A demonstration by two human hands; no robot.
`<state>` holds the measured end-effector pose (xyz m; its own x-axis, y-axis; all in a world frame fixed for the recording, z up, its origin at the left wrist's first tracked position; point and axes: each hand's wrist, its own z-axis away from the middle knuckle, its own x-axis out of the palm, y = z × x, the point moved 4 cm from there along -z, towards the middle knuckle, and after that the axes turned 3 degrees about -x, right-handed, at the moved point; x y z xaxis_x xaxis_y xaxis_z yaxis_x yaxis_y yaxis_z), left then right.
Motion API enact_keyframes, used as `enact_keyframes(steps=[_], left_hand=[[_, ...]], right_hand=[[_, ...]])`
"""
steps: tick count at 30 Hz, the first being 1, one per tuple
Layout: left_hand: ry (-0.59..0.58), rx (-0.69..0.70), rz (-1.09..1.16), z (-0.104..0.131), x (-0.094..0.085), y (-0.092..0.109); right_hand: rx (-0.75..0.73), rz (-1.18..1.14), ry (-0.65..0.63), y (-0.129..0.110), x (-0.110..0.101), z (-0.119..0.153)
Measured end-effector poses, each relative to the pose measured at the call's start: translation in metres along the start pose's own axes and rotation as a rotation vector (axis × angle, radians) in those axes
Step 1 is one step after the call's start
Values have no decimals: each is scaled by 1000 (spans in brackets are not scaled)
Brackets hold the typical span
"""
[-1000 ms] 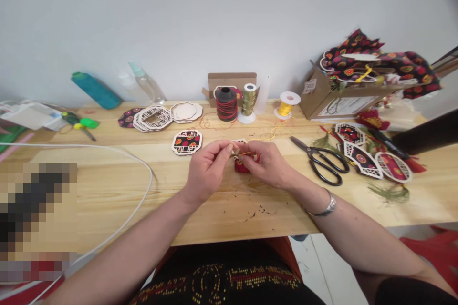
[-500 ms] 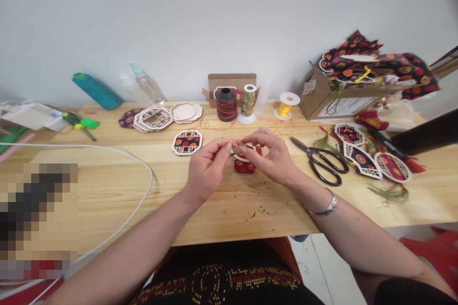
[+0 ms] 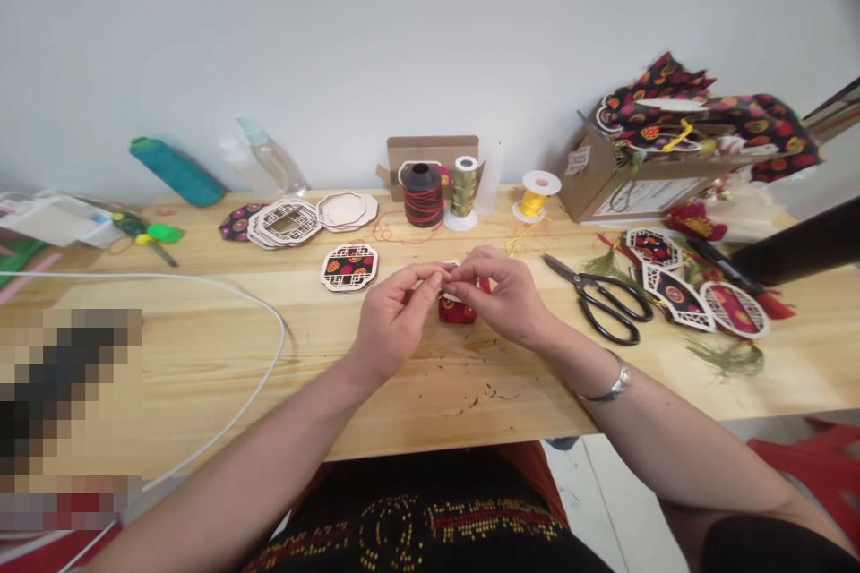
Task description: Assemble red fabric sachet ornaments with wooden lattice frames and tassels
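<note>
My left hand (image 3: 396, 318) and my right hand (image 3: 503, 295) meet over the middle of the table, thumbs and forefingers pinched close together. What lies between the fingertips is too small and covered to make out. Just beneath them rests a piece of red patterned fabric (image 3: 457, 312), partly hidden by the right hand. Left of the hands lies a pale lattice frame backed with dark patterned fabric (image 3: 348, 268). Black-handled scissors (image 3: 614, 304) are to the right of my right hand, blades pointing to the upper left.
Spools of dark red cord (image 3: 423, 197), gold thread (image 3: 464, 192) and yellow thread (image 3: 536, 194) stand near the wall. Lattice frames (image 3: 286, 222) are stacked at left. A cardboard box (image 3: 645, 188) of fabric and finished ornaments (image 3: 678, 295) occupy the right. A white cable (image 3: 272, 358) curves at left.
My fingertips have come closer together, and my right fingers have curled in. The glinting thin strand seen between them earlier is now covered. The whole view has shifted slightly.
</note>
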<state>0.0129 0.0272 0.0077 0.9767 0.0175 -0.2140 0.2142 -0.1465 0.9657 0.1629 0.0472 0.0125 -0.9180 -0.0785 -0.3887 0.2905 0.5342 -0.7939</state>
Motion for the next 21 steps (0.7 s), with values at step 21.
enact_keyframes(steps=[21], left_hand=[[-57, 6, -148, -3, 4, 1]], right_hand=[[385, -383, 44, 6, -1, -2]])
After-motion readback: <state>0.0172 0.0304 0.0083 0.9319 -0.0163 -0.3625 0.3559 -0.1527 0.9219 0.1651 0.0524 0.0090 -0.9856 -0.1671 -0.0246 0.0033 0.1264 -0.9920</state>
